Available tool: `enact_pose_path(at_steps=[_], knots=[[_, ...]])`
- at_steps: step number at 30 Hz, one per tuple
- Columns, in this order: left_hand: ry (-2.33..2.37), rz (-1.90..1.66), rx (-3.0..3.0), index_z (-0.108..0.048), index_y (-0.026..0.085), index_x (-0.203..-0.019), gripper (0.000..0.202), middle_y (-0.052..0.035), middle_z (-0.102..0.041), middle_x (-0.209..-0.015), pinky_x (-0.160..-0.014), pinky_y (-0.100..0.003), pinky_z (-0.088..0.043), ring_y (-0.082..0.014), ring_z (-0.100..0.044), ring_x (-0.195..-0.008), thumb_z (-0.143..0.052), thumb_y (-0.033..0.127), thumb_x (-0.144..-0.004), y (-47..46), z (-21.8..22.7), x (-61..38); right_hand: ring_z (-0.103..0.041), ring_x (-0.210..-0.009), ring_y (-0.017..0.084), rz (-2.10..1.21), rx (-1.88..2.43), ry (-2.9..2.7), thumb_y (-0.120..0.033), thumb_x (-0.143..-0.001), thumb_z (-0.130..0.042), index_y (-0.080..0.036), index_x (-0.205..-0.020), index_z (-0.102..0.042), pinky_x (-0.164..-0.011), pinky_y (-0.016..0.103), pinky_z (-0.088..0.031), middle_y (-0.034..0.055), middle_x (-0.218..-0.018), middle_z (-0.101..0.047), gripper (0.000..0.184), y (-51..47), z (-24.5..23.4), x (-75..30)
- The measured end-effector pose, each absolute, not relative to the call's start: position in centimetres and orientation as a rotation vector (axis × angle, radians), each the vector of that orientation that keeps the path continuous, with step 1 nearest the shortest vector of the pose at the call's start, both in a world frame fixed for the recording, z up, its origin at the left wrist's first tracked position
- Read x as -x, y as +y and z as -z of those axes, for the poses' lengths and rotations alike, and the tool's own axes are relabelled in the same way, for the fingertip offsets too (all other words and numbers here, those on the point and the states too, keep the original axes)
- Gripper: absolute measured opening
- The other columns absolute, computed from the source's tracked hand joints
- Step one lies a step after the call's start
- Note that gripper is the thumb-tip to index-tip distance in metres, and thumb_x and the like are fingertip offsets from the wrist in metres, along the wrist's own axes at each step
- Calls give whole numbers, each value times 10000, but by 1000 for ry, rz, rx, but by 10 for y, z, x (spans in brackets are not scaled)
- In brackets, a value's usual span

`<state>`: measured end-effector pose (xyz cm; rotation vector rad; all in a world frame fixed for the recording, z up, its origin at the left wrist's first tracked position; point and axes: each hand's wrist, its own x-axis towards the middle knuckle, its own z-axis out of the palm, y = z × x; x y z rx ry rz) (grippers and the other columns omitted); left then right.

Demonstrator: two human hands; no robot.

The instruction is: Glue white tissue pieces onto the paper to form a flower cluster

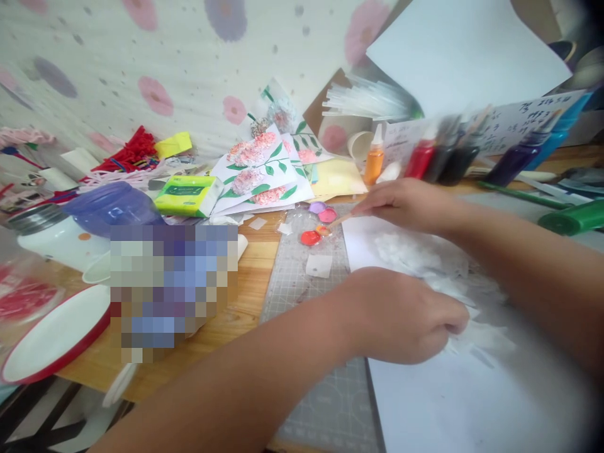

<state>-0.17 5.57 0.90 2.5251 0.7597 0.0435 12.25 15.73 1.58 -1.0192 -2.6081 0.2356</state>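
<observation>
My left hand [401, 318] rests closed on a white sheet of paper [472, 402], its fingers pinching crumpled white material [453, 283] that lies on the sheet. My right hand [406, 204] reaches left above the paper, closed on a thin wooden stick [340, 220]. The stick's tip touches small blobs of red, pink and purple paint [318, 223] on clear plastic over a grey cutting mat [302, 277].
Coloured paint bottles [425, 157] stand in a row behind my right hand. Flower paintings [262, 173], a green tissue pack [186, 195], a blue bottle [113, 207], a red-rimmed white plate [51, 336] and a green marker [573, 219] crowd the wooden table.
</observation>
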Motion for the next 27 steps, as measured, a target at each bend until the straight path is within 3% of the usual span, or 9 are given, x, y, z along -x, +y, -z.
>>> enact_pose_path(at_steps=[11, 16, 27], knots=[[772, -53, -2551, -578, 228, -826, 230, 38, -641, -844, -556, -231, -353, -130, -559, -773, -366, 157, -776, 54, -8, 1, -592, -811, 151, -263, 1036, -2621, -251, -799, -420, -275, -950, -669, -704, 261, -441, -11, -940, -658, 293, 157, -15, -122], [780, -64, -2546, -582, 229, -824, 232, 35, -644, -848, -559, -235, -354, -133, -563, -779, -368, 156, -774, 54, -8, 1, -585, -834, 155, -271, 1072, -2597, -238, -799, -418, -235, -964, -667, -723, 263, -431, 11, -955, -648, 299, 155, -16, -120], [764, -44, -2508, -596, 230, -839, 237, 41, -646, -862, -637, -244, -407, -126, -567, -792, -382, 151, -775, 57, -10, 0, -579, -791, 145, -375, 1136, -2549, -203, -748, -439, -245, -911, -679, -685, 246, -436, -11, -905, -652, 293, 153, -22, -112]])
